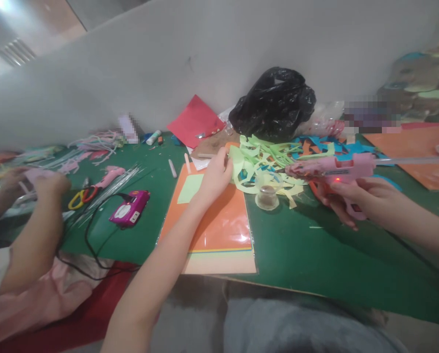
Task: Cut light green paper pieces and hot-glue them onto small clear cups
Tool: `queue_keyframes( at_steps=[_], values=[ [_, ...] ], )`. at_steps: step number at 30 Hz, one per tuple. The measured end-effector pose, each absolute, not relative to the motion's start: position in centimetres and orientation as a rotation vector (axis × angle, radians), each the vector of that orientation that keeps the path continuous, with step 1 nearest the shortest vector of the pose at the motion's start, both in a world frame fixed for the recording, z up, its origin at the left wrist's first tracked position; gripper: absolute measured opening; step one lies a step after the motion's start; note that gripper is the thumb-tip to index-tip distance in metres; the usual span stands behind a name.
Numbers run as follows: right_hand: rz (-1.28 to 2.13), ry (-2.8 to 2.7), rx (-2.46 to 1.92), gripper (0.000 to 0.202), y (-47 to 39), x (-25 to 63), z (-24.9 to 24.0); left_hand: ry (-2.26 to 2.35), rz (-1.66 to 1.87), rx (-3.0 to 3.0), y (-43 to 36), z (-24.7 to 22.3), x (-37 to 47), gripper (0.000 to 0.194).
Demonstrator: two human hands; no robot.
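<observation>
My right hand (355, 196) is wrapped round the handle of a pink glue gun (352, 169), whose small red light glows and whose nozzle points left. A clear glue stick (414, 160) sticks out of its back. My left hand (221, 169) is closed at the upper edge of a stack of orange sheets (219, 225) in clear film; what its fingers hold is hidden. Beside that wrist lies a pale green paper piece (190, 189). Green paper scraps (263, 149) and a small clear cup (267, 197) lie between my hands.
Black plastic bag (274, 105) and red sheet (195, 120) stand at the wall. On the left lie a magenta power box (130, 208) with a black cable, scissors (83, 196) and another pink glue gun (111, 175). A co-worker's hands (52, 184) hold something pale at far left.
</observation>
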State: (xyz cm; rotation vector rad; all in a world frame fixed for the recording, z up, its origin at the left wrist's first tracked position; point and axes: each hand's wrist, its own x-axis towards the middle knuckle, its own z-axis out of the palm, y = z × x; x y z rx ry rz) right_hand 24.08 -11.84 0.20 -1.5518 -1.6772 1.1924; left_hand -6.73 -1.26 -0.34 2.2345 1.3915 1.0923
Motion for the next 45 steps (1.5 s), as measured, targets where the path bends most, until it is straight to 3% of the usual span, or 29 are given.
queue_keyframes(
  at_steps=[45],
  values=[
    [1.181,-1.647,-1.684,0.074,-12.44,25.03,-0.16,1.412,1.078,2.276,-1.47,-0.2,-6.74,0.006]
  ],
)
